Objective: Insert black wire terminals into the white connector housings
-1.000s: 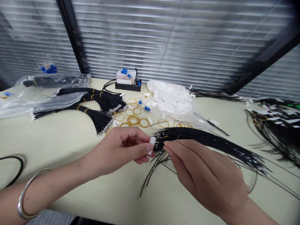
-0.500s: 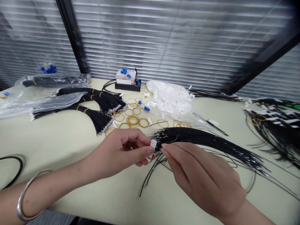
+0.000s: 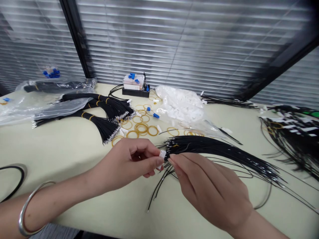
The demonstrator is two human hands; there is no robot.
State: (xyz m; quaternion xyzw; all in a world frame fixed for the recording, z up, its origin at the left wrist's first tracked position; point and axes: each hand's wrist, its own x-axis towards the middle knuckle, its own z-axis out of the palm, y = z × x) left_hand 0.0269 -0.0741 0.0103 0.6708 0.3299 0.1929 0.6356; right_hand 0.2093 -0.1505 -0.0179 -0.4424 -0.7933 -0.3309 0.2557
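Observation:
My left hand (image 3: 129, 162) pinches a small white plastic connector (image 3: 162, 154) between thumb and fingertips. The connector sits at the end of a thick bundle of thin black wires (image 3: 214, 153), which fans out to the right across the table. My right hand (image 3: 211, 191) grips the bundle just beside the connector, its fingertips almost reaching my left hand. A few loose black wires (image 3: 159, 189) hang below the bundle. The wire ends inside the connector are hidden by my fingers.
Banded black wire bundles (image 3: 104, 127) and gold rubber bands (image 3: 141, 128) lie on the pale green table (image 3: 74, 156) beyond my hands. A bag of white parts (image 3: 179, 103) and a black tray (image 3: 136, 93) stand behind them. More wires (image 3: 291, 139) lie at right.
My right hand has shifted slightly left along the bundle, towards the connector. The loose wires have spread a little. My left hand and the connector have barely moved.

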